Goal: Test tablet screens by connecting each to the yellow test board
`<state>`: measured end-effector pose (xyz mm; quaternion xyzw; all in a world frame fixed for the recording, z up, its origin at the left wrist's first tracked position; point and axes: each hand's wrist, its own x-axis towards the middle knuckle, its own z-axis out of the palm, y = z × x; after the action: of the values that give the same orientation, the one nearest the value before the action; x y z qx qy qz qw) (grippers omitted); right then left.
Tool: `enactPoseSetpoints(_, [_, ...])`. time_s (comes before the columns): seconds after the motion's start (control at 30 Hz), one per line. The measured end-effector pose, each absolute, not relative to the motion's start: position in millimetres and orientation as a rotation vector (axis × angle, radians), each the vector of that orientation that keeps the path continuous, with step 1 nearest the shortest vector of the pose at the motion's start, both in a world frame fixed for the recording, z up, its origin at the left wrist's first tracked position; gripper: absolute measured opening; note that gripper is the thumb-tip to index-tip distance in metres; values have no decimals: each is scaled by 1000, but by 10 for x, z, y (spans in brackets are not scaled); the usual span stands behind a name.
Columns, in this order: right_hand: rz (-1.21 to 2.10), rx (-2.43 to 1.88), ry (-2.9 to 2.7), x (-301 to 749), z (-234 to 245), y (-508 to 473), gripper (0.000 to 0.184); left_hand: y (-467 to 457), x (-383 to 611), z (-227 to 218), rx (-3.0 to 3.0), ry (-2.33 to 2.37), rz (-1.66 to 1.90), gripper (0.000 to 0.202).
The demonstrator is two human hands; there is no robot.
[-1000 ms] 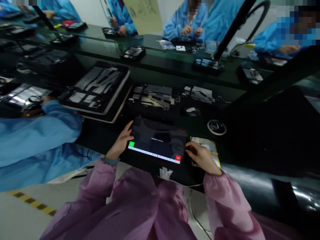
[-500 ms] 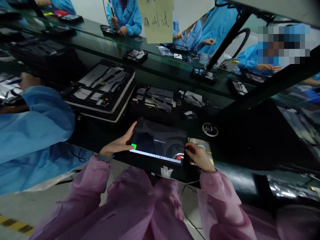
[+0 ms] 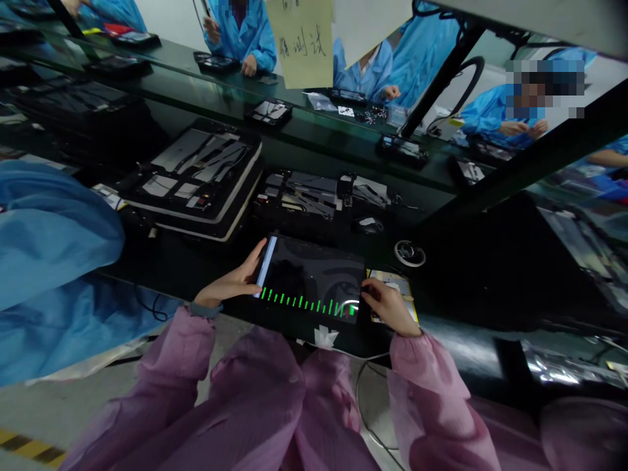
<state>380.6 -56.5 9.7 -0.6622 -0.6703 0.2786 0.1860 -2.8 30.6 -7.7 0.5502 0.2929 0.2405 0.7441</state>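
As green bars (image 3: 301,301) light a tablet (image 3: 309,265) just back from the front edge of the tabletop (image 3: 289,322), the left hand (image 3: 235,282), half-open, grips its left side; the right hand (image 3: 392,307), fingers curled, touches its right side, any hold unclear. Beyond the tablet, leftward, stacked trays (image 3: 234,191) carry flat grey parts (image 3: 179,152).

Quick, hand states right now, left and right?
Left hand: holding the tablet at its left edge, thumb over the front.
Right hand: fingers bent at the tablet's right edge; whether they grip anything can't be told.
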Motion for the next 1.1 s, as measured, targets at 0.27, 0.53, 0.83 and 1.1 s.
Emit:
enactPoseSetpoints(0.27, [713, -1844, -1947, 3764, 109, -566, 19, 291, 203, -130, 821, 938, 891, 83])
enactPoseSetpoints(0.53, [-6, -1764, -1940, 3337, 187, -845, 28, 289, 414, -285, 601, 1265, 1144, 48])
enactPoseSetpoints(0.83, [103, -1529, -2120, 2743, 47, -1095, 36, 287, 437, -254, 578, 1300, 1176, 46])
enactPoseSetpoints(1.1, [-79, -1757, -1861, 3500, 125, -904, 26, 257, 465, -155, 635, 1333, 1176, 51])
